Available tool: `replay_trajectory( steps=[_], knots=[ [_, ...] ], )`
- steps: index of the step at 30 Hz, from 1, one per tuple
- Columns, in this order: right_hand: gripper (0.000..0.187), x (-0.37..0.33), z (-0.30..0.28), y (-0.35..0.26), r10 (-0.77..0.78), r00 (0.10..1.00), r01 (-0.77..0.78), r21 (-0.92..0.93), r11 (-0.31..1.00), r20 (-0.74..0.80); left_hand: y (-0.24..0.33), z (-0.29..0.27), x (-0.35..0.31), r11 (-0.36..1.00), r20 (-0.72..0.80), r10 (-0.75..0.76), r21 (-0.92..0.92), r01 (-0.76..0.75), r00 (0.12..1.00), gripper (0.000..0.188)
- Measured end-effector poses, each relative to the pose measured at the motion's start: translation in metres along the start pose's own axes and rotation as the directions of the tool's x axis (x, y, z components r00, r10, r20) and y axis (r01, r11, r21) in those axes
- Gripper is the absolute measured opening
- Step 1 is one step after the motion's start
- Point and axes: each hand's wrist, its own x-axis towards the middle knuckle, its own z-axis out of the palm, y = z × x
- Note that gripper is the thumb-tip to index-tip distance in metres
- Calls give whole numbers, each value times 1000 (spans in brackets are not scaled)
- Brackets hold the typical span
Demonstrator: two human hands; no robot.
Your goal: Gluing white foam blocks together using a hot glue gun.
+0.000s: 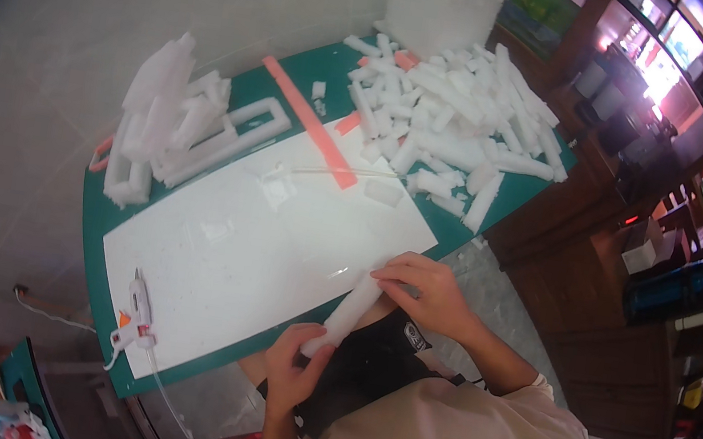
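Just off the near edge of the table, over my lap, I hold a white foam strip slantwise between both hands. Its lower end is gripped by my left hand, the thumb lying along it. At the upper end, my right hand pinches it with thumb and fingers. Beside them lies a glossy white board on the green table. A white hot glue gun with an orange trigger rests at the board's left end, a clear glue stick in its back.
A flat pink foam strip crosses the board's far edge. White foam pieces are heaped at the far right, before a white foam box. Foam loops are stacked at the far left. Wooden cabinets stand on the right.
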Motion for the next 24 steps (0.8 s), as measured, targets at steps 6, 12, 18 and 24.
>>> replay_trajectory(
  steps=[6,12,18,24],
  knots=[
    [17,2,21,-15,-75,996,79,-65,995,50,-6,-20,-13,989,-49,-84,-130,77,995,25],
    [19,15,36,-22,-93,990,101,-71,992,106,-10,-33,-23,997,-89,-74,-38,71,993,25],
    [21,29,42,-23,55,974,-79,100,992,221,-15,-43,-30,989,-143,-126,-99,112,982,25],
    [22,34,52,-15,-46,981,36,56,998,188,-5,-47,-26,981,-131,-191,-64,184,973,24]
  ],
)
